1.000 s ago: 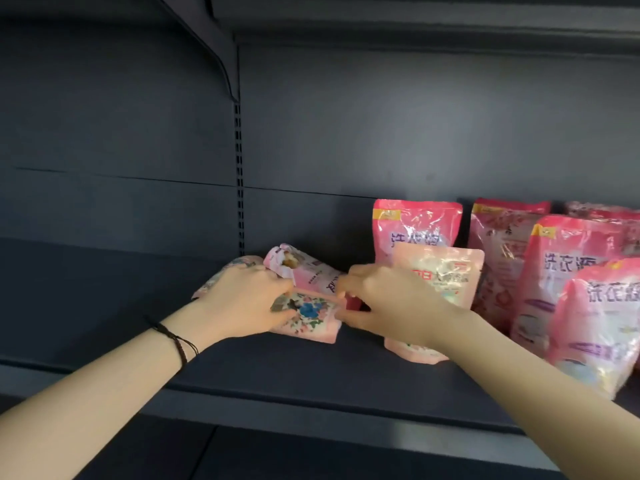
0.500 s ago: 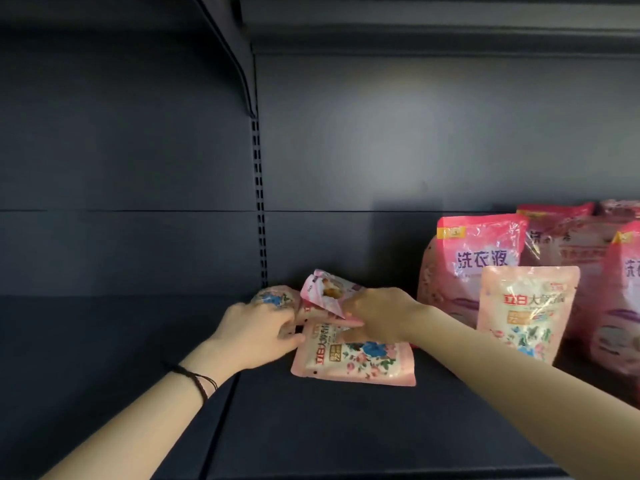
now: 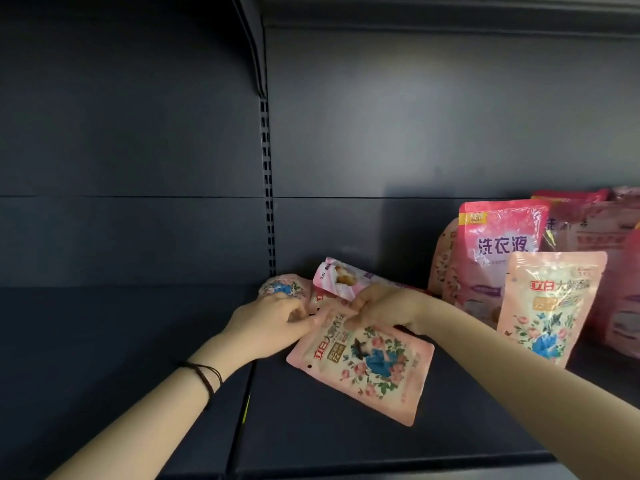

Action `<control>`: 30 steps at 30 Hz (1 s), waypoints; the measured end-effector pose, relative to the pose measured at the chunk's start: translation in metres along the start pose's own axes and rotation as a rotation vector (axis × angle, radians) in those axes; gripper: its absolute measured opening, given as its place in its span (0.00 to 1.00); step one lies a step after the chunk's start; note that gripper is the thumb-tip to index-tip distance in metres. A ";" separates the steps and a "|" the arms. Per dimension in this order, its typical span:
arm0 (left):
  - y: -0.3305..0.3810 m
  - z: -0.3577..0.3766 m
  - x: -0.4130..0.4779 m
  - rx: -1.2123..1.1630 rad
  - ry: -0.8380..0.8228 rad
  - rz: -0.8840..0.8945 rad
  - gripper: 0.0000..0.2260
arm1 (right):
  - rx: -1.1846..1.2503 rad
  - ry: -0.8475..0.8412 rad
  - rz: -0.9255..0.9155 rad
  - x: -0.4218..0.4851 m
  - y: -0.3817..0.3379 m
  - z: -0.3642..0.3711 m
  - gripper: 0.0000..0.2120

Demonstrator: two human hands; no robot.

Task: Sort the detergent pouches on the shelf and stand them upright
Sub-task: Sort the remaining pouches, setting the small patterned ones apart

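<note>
On the dark matte metal shelf (image 3: 346,445), the left hand (image 3: 273,323) and right hand (image 3: 384,306) both pinch, with curled fingers, the top edge of a glossy, crinkled pink floral pouch (image 3: 363,368) lying flat and askew, left of the shiny rectangular upright pouches (image 3: 550,306).

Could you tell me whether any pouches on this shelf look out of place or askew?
Yes. Beside the upright floral pouch, three lie in a heap: a skewed floral pouch lying flat, pinched by the left hand and right hand; a second floral pouch behind the left hand; a pink pouch tilted behind them.
</note>
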State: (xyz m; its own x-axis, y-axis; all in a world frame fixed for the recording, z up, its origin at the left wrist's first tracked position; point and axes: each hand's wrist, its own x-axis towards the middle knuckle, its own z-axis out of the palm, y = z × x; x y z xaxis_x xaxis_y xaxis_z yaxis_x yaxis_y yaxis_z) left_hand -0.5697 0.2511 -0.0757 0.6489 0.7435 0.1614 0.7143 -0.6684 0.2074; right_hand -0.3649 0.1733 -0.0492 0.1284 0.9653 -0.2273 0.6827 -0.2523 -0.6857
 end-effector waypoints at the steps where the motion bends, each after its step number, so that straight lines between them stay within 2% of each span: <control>1: 0.000 -0.001 0.000 -0.035 -0.008 -0.013 0.19 | 0.130 -0.009 0.013 -0.002 -0.003 -0.002 0.07; 3: 0.000 -0.004 0.001 -0.119 -0.021 -0.040 0.19 | 0.279 0.011 0.001 -0.007 -0.008 -0.007 0.07; 6: 0.004 -0.007 0.002 -0.332 0.003 -0.037 0.19 | 0.382 0.094 -0.062 -0.015 -0.015 -0.012 0.07; 8: 0.010 -0.009 0.003 -0.604 0.049 -0.008 0.13 | 0.493 0.145 -0.133 -0.021 -0.016 -0.015 0.07; 10: 0.018 -0.012 0.003 -0.927 0.069 -0.059 0.06 | 0.615 0.188 -0.231 -0.030 -0.015 -0.017 0.06; 13: 0.033 -0.015 0.004 -1.270 0.128 -0.120 0.08 | 0.773 0.299 -0.350 -0.044 -0.010 -0.012 0.05; 16: 0.055 -0.019 0.004 -1.498 0.177 -0.122 0.08 | 0.847 0.442 -0.422 -0.056 -0.003 -0.005 0.01; 23: 0.122 -0.022 -0.002 -1.499 0.266 0.017 0.13 | 0.864 0.639 -0.556 -0.098 0.024 -0.011 0.06; 26: 0.153 -0.018 -0.004 -1.533 0.239 0.036 0.09 | 0.908 0.670 -0.542 -0.119 0.041 -0.023 0.07; 30: 0.199 -0.007 -0.006 -1.550 0.227 0.067 0.14 | 0.893 0.698 -0.521 -0.145 0.072 -0.047 0.08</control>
State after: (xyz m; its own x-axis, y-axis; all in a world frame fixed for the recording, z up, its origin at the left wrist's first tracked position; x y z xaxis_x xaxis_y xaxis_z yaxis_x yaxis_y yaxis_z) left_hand -0.4339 0.1137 -0.0288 0.5142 0.7968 0.3175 -0.3607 -0.1350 0.9229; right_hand -0.3010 0.0186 -0.0329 0.5304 0.7243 0.4405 0.0751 0.4774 -0.8754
